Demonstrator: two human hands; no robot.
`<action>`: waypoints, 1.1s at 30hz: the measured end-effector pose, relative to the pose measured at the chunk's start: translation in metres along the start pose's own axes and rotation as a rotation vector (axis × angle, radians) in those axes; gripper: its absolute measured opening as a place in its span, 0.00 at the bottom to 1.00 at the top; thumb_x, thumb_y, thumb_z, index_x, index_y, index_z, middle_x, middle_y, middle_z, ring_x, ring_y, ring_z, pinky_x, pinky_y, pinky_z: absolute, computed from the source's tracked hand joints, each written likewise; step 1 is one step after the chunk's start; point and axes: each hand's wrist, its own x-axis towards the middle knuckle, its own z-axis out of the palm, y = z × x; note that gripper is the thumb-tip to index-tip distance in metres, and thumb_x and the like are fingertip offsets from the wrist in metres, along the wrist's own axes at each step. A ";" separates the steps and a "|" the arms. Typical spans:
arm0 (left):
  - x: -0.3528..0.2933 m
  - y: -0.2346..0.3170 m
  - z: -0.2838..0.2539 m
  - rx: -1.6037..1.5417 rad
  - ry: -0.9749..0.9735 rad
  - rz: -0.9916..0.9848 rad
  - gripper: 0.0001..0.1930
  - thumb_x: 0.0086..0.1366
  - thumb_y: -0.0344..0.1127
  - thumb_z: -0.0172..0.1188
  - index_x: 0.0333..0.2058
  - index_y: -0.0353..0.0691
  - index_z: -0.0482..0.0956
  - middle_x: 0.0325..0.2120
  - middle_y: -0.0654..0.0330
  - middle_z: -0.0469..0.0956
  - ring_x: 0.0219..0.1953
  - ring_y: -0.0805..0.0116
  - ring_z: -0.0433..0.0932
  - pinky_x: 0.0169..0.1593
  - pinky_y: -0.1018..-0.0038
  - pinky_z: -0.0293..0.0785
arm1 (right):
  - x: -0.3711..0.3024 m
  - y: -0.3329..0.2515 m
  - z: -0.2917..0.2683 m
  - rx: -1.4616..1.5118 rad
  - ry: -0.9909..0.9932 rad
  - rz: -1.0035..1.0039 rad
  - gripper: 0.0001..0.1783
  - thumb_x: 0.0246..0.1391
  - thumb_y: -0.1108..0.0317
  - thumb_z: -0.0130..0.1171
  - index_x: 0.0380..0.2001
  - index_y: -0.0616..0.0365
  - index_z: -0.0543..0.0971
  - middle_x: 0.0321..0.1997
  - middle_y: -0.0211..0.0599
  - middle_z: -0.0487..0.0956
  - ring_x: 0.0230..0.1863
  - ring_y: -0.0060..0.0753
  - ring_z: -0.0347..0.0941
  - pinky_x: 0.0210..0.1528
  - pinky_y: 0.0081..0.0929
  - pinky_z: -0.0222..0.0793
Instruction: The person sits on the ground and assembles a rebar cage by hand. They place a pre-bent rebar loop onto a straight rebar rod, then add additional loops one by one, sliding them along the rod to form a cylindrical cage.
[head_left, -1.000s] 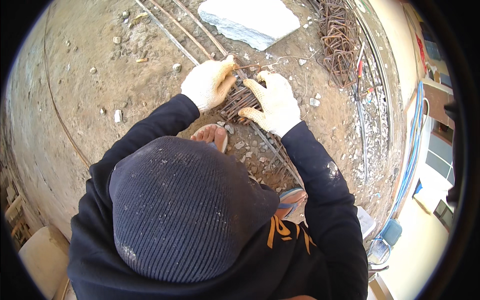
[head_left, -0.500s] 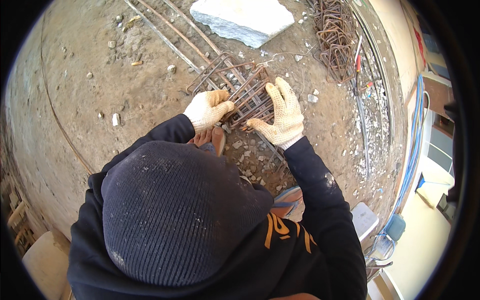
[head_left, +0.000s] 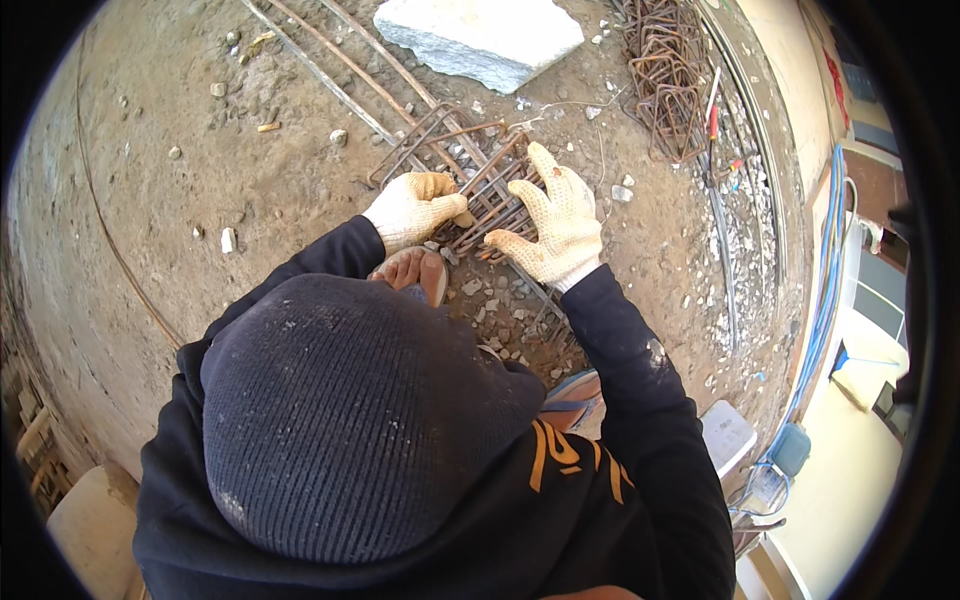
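Both hands wear cream knitted gloves. My left hand [head_left: 408, 208] is closed at the left side of a bundle of rusty square rebar stirrups [head_left: 487, 212], its thumb and fingers bent around the near edge. On the bundle's right side, my right hand [head_left: 556, 218] has its fingers spread wide, thumb toward the near edge and fingertips toward the far end. Its palm hides part of the bundle. The stirrups sit around long straight steel bars [head_left: 385, 85] that run up and left. One looser stirrup [head_left: 407, 146] leans tilted just beyond my left hand.
A large pale stone slab [head_left: 480, 38] lies ahead. A heap of bent stirrups [head_left: 664, 85] is at the far right, beside a red-handled tool [head_left: 713, 122]. Gravel [head_left: 750, 230] covers the right side. Blue hoses [head_left: 825, 270] run along the wall. My sandalled foot [head_left: 425, 270] is close to the bundle.
My right hand has moved slightly up and left along the bundle, its fingers staying spread. My left hand has shifted slightly, remaining at the stirrups' left side.
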 end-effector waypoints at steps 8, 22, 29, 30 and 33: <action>0.002 -0.010 0.004 -0.066 0.066 -0.076 0.13 0.66 0.41 0.65 0.31 0.35 0.81 0.22 0.65 0.76 0.25 0.78 0.71 0.30 0.74 0.69 | 0.006 0.004 -0.005 0.008 -0.063 -0.028 0.38 0.42 0.37 0.69 0.47 0.56 0.80 0.62 0.43 0.74 0.62 0.55 0.66 0.65 0.51 0.57; -0.013 -0.010 0.022 0.616 0.425 0.168 0.19 0.62 0.48 0.65 0.41 0.37 0.84 0.60 0.38 0.70 0.55 0.46 0.78 0.57 0.63 0.74 | 0.003 0.004 -0.001 0.026 -0.005 -0.036 0.36 0.42 0.38 0.70 0.46 0.54 0.79 0.60 0.41 0.75 0.61 0.55 0.67 0.64 0.52 0.59; -0.007 0.000 0.003 0.757 0.307 0.277 0.15 0.58 0.40 0.67 0.40 0.35 0.83 0.54 0.45 0.76 0.47 0.45 0.79 0.50 0.58 0.75 | 0.001 0.005 0.003 0.034 0.039 -0.034 0.37 0.41 0.37 0.70 0.46 0.54 0.80 0.60 0.40 0.75 0.61 0.54 0.67 0.64 0.51 0.60; -0.008 0.003 0.003 0.819 0.418 0.378 0.16 0.57 0.39 0.68 0.42 0.37 0.82 0.52 0.47 0.76 0.47 0.47 0.79 0.50 0.59 0.75 | 0.001 0.005 0.003 0.035 0.048 -0.035 0.37 0.41 0.37 0.70 0.46 0.54 0.80 0.60 0.41 0.75 0.61 0.54 0.67 0.64 0.51 0.60; -0.007 0.010 0.002 1.016 0.675 0.577 0.25 0.51 0.34 0.70 0.50 0.43 0.78 0.42 0.56 0.78 0.47 0.51 0.76 0.48 0.60 0.74 | 0.000 0.006 0.004 0.031 0.041 -0.036 0.37 0.41 0.37 0.71 0.47 0.53 0.79 0.61 0.41 0.74 0.62 0.54 0.66 0.64 0.51 0.59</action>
